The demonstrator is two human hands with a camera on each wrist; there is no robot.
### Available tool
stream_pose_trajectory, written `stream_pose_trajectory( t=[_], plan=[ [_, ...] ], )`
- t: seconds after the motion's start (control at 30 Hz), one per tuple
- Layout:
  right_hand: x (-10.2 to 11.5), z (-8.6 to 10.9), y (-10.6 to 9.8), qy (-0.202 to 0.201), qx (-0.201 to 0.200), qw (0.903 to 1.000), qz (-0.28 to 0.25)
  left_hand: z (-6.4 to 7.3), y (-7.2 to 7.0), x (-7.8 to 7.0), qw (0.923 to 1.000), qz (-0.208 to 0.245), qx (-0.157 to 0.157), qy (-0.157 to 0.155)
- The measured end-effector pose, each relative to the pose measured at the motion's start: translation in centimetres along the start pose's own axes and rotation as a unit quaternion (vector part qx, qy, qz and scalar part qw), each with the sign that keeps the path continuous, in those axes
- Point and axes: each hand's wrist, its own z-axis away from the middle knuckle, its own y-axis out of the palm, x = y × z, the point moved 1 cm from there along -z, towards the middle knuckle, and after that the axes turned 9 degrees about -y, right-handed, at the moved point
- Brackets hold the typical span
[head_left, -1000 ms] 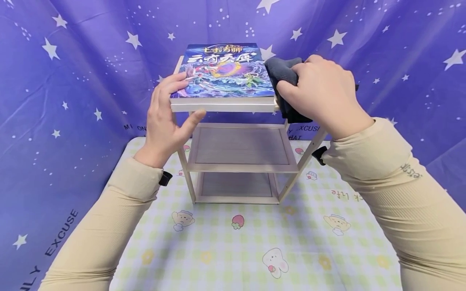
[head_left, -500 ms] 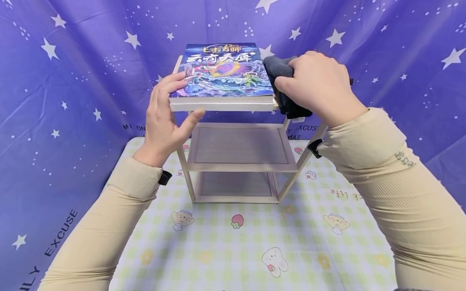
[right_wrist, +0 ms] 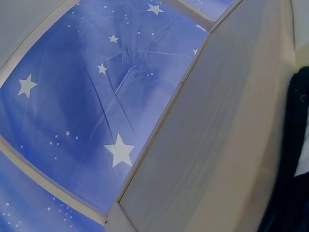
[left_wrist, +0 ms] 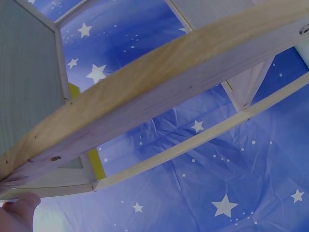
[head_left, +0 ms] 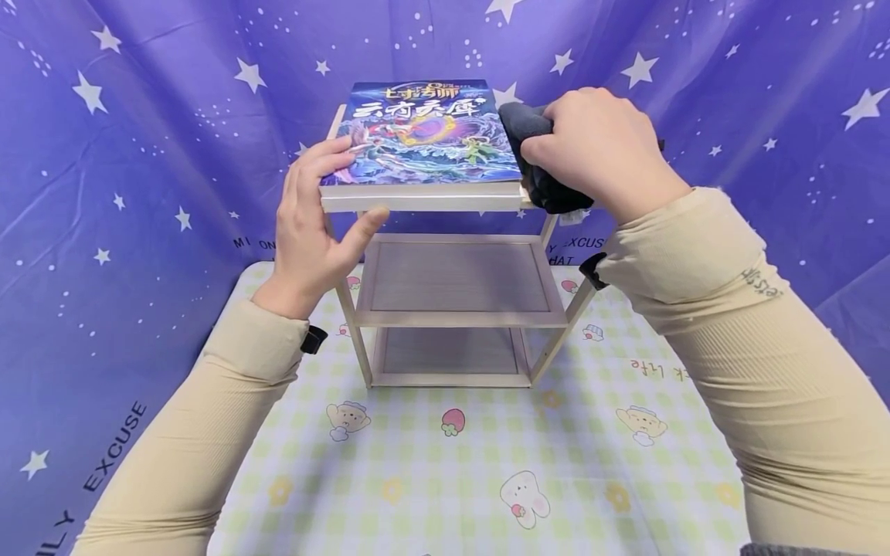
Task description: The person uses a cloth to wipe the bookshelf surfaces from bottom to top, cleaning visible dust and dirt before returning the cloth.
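A three-tier pale wooden shelf (head_left: pixel 459 318) stands upright, a colourful book (head_left: pixel 431 135) lying flat on its top. At the top's left side my left hand (head_left: pixel 310 220) holds the shelf, fingers bent over the book's left edge and thumb by the front edge. Its thumb tip (left_wrist: pixel 26 205) shows low in the left wrist view, beside the frame. My right hand (head_left: pixel 603 150) grips a bunched dark cloth (head_left: pixel 531 127) against the shelf's top right edge. In the right wrist view the cloth (right_wrist: pixel 289 150) appears at the right border; the hand is out of sight there.
A checked tablecloth (head_left: pixel 417 455) with cartoon prints covers the table under the shelf. Purple curtains with white stars (head_left: pixel 174 154) hang behind and at the sides. A small white tag (head_left: pixel 572 218) shows below the cloth.
My right hand has slid the cloth a little farther back along the shelf's right edge. My left hand stays in place on the shelf.
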Motion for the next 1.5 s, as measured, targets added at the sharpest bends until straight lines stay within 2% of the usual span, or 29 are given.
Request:
stream_pose_trajectory(
  t=[0.37, 0.67, 1.1, 1.5],
  plan=[
    [-0.1, -2.2, 0.4, 0.027, -0.011, 0.9994, 0.020, 0.0, 0.3, -0.2, 0.9999, 0.011, 0.000, 0.009],
    [0.4, -2.9, 0.3, 0.034, -0.009, 0.9991, 0.026, -0.1, 0.1, -0.3, 0.9998, 0.016, -0.008, 0.011],
    [-0.5, -3.0, 0.3, 0.037, -0.003, 0.9993, -0.003, 0.0, 0.1, -0.1, 0.9999, 0.005, -0.005, 0.013],
    [-1.0, -2.5, 0.1, 0.050, 0.005, 0.9987, 0.006, 0.0, -0.1, 0.0, 0.9999, -0.005, -0.005, 0.013]
  ],
)
